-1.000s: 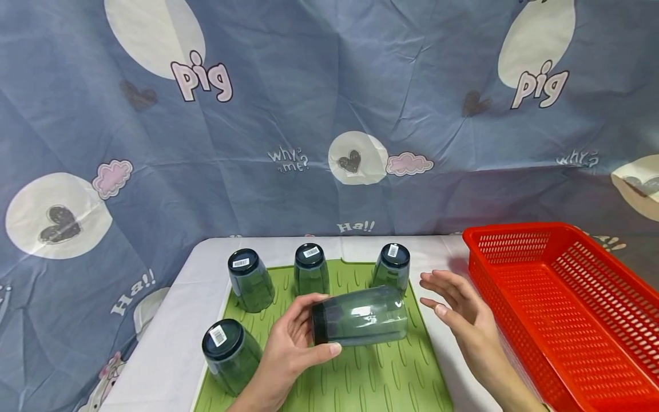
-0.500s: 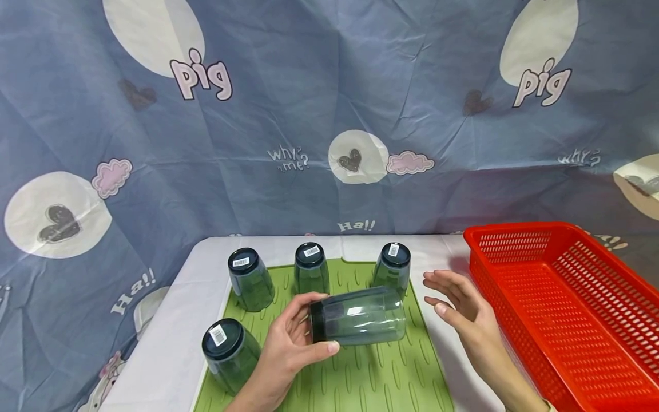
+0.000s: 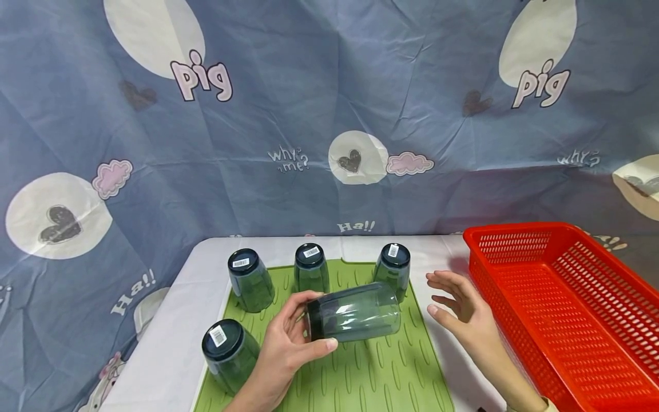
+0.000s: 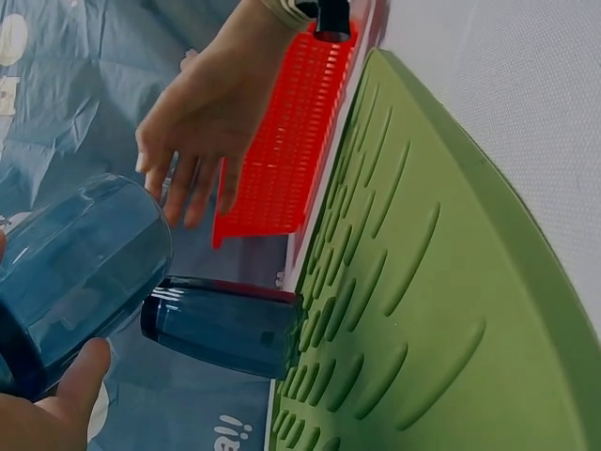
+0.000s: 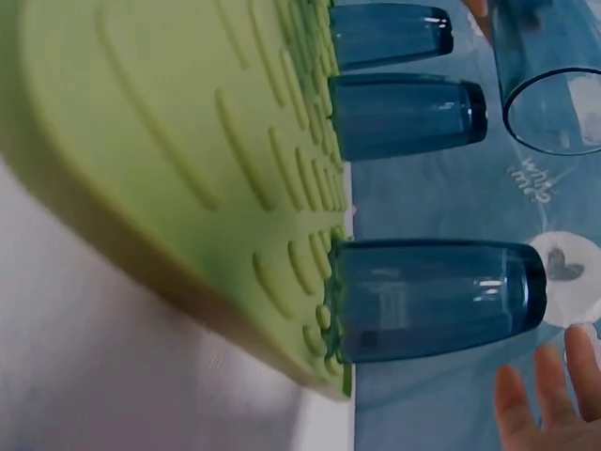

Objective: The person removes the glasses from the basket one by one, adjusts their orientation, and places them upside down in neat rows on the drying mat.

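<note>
My left hand (image 3: pixel 288 349) grips a tinted drinking glass (image 3: pixel 357 312) near its dark, thick base. The glass lies sideways above the green ridged mat (image 3: pixel 360 372), its mouth pointing right toward my other hand. My right hand (image 3: pixel 468 320) hangs apart from it with relaxed, slightly bent fingers and holds nothing. Matching glasses stand upside down on the mat: one at the back right (image 3: pixel 393 266), one at the back middle (image 3: pixel 311 272), one at the back left (image 3: pixel 251 283), another at the front left (image 3: pixel 230 352). In the right wrist view, the held glass (image 5: pixel 554 85) shows its round rim.
A red perforated plastic basket (image 3: pixel 546 280) stands right of the mat, beside my right forearm. White cloth (image 3: pixel 159 343) covers the table. A blue printed curtain (image 3: pixel 288 86) hangs behind its far edge.
The held glass has shifted slightly left with my left hand, and its mouth end has turned up a little. My right hand has drawn slightly to the right. The standing glasses have not moved.
</note>
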`<state>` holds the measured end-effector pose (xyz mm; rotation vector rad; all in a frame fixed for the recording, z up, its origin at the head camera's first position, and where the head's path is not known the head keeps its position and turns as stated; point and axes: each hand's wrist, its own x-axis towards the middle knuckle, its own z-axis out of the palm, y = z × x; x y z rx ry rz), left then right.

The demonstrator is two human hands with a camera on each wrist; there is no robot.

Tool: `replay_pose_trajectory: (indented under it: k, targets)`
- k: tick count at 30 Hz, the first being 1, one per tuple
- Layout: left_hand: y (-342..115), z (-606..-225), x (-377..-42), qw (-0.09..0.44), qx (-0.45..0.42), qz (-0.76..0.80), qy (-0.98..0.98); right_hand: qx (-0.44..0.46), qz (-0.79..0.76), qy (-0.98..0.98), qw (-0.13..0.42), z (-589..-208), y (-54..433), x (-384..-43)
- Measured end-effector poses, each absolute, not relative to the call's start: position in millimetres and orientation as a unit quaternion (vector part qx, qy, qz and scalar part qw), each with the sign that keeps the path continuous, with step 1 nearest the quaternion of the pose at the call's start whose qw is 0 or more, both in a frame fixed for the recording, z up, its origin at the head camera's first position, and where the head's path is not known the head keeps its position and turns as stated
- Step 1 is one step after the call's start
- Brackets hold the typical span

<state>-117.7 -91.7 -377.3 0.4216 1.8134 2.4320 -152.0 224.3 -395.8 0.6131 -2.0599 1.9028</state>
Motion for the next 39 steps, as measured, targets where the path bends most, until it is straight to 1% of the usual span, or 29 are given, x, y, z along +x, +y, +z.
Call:
replay_pose_trajectory:
  k: [8,24,39]
  targets:
    - [-93,-375,-117,0.041,0.146,0.790,0.594,0.213,0.628,-0.729,0.168,-402,225,-156]
    - [-96,-371,-115,0.067,0.144,0.777,0.609,0.188,0.618,-0.744,0.170,-409,229,-160]
    - [-95,-370,-115,0.052,0.130,0.749,0.648,0.185,0.620,-0.743,0.170,-412,230,-161]
